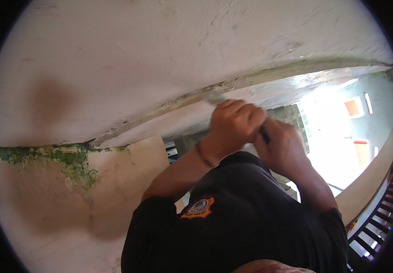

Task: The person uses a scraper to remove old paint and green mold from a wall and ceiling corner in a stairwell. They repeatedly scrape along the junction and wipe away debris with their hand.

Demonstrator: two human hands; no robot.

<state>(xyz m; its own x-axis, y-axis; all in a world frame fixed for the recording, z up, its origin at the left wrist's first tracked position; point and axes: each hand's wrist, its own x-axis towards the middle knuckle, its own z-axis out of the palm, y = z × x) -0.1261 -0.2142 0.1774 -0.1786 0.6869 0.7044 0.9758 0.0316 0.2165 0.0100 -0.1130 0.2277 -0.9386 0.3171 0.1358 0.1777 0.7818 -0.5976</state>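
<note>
Both my hands are stacked on one hand tool, a blurred flat-bladed scraper point(213, 97). My left hand point(235, 121) wraps around it close to the blade. Behind it, my right hand point(280, 143) grips the rear of the dark handle point(264, 134). The blade points up and left at the narrow ledge point(183, 101) along the pale plastered wall point(131, 61). Blur hides whether its tip touches. Stained, rough patches run along the ledge. A thin bracelet point(205, 155) circles my left wrist.
Green moss or algae point(73, 163) covers the wall corner at left, under the ledge's end. Grey floor tiles point(290, 117) show far below, beyond my hands. A dark slatted railing point(374, 221) stands at lower right. Strong light fills the opening on the right.
</note>
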